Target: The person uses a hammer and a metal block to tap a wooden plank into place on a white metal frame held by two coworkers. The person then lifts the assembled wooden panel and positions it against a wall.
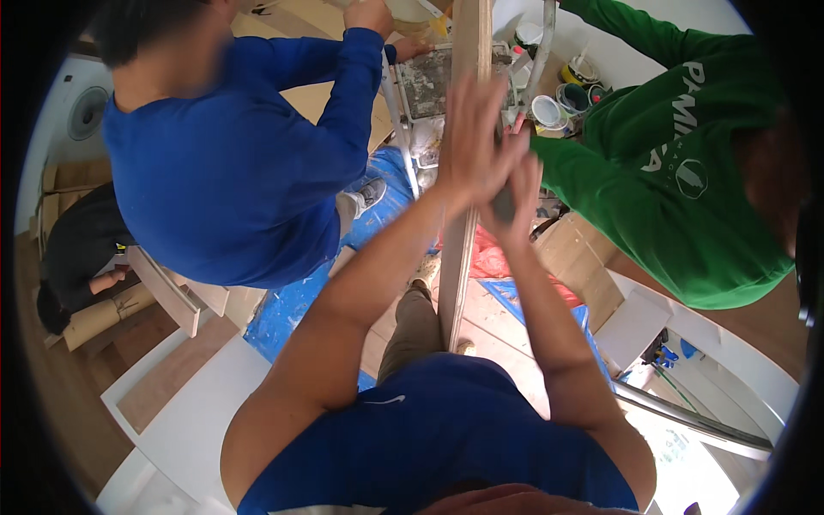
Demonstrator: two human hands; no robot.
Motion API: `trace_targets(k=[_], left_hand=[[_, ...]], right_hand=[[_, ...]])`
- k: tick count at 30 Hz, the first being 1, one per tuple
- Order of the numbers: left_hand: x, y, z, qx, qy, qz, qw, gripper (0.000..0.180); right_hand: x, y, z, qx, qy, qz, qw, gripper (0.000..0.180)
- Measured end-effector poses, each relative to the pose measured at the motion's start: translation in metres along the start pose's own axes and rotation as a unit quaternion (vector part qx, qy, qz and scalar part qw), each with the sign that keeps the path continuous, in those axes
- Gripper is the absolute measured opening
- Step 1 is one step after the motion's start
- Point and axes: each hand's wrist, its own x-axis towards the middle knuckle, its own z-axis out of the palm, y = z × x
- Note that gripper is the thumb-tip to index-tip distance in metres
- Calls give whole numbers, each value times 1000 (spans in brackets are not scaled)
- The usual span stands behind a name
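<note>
A long, narrow wooden board [457, 266] runs up the middle of the view, from near my waist to the far edge. My left hand [468, 146] lies against its upper part, fingers stretched out and a little blurred. Just to the right of the board, my right hand [518, 193] is curled round a dark, flat block [504, 204] held close to the board's side. The block's kind is not plain, since my fingers and palm cover much of it. The two hands almost touch at the fingers.
A person in blue [232, 163] works at the left, another in green [644, 180] at the right, and one in dark clothes [81, 249] bends farther left. A paint-smeared tray [421, 81] and several tubs [549, 110] stand ahead. Blue sheeting [296, 313] covers part of the floor.
</note>
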Motion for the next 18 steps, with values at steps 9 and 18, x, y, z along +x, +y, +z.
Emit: trace_targets(k=[9, 18], left_hand=[[136, -48, 18, 2, 75, 54, 996, 80], [29, -8, -5, 20, -15, -14, 1000, 81]], right_hand=[[125, 53, 39, 83, 81, -2, 993, 55], [22, 17, 6, -22, -23, 4, 999, 80]])
